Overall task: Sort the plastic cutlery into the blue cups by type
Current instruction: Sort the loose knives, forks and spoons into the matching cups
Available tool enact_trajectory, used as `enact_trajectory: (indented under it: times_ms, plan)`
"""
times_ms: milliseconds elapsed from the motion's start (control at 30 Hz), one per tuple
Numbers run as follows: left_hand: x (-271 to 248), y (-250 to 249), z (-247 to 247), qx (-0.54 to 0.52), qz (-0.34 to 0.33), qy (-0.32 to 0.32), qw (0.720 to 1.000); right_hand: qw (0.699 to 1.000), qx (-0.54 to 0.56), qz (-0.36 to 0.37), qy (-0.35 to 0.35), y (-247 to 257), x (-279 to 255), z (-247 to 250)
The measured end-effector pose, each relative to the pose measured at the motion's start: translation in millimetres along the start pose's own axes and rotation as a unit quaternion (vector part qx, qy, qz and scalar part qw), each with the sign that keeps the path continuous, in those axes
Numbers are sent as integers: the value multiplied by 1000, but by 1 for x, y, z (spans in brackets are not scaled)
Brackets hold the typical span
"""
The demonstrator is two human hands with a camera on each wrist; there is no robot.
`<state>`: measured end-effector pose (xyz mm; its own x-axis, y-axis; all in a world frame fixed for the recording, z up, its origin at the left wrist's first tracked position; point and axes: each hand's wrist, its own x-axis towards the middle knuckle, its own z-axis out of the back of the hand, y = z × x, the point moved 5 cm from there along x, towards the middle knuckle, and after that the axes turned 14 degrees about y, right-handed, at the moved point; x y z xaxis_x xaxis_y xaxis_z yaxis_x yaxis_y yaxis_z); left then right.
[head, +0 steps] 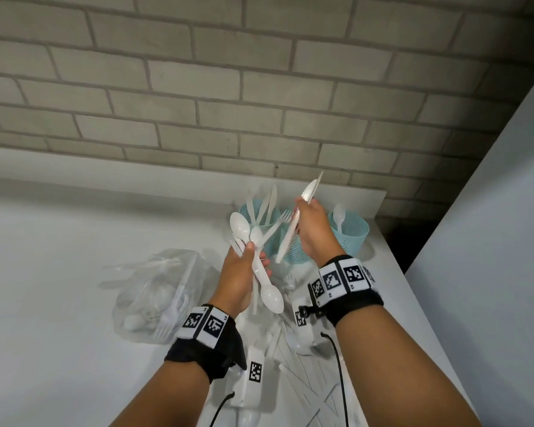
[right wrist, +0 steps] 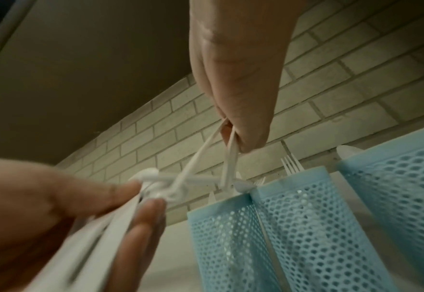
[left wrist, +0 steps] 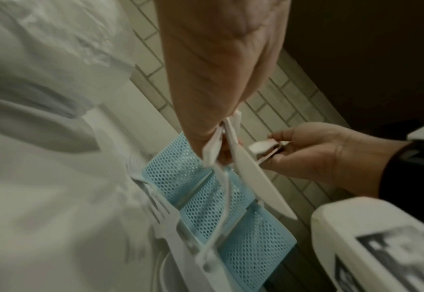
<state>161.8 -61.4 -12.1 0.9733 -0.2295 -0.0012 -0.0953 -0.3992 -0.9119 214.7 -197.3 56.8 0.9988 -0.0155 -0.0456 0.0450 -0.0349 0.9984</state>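
Above the table my left hand [head: 251, 256] grips a bunch of white plastic spoons [head: 261, 272] and a fork [head: 278, 222]. To its right, my right hand [head: 302, 212] pinches two white knives [head: 289, 238] over the blue mesh cups. The left cup [head: 249, 215] holds several knives. A middle cup [head: 294, 252] sits partly hidden behind my right hand. One spoon stands in the right cup [head: 352, 235]. Seen from the right wrist, my right hand [right wrist: 231, 136] holds the knives [right wrist: 229, 168] edge-on above the cups [right wrist: 293, 227]; forks [right wrist: 291, 163] stick out of the middle one.
A clear plastic bag [head: 158, 291] with more cutlery lies left of my left arm. Loose white cutlery [head: 299, 362] is scattered on the white table [head: 59, 272] under my wrists. A brick wall [head: 259, 87] rises behind the cups, and the table edge runs along the right.
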Motion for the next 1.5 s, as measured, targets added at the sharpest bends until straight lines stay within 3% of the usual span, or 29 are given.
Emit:
enact_trajectory:
  times_ms: [133,333,467,600,700,767,867,900,967,1033,1100,1500]
  plan:
    - [-3,-4,15,-21,-1,-16,1000,991,133,16,16,16,21,-7]
    - [-4,-5,27,-38,16,-30,999,975,174,134,-29,42,56,-19]
    - [-3,-2,26,-36,27,-28,999,976,133,173,-20,37,70,-33]
    - [-3,2,23,-40,33,-22,998,997,-12,78,26,7,79,-43]
    - [-4,3,19,-35,34,-15,999,995,-69,28,62,-3,78,-42]
    - [-4,3,17,-29,36,-11,999,992,-117,47,25,5,71,-31]
    - [-5,1,15,-26,36,-7,999,963,-225,96,-114,20,47,-6]
    - [-5,1,14,-24,35,-7,999,952,-257,93,-138,22,37,0]
    - [-6,0,12,-18,35,-5,999,942,-318,13,-109,12,23,4]
    - [-6,0,9,-14,38,-6,999,947,-308,-86,-32,-9,15,2]
    - [-7,1,7,-9,46,-8,999,959,-257,-122,4,-25,12,-3]
    - [-10,1,-5,-23,91,30,995,975,-177,-133,34,-33,-1,-8]
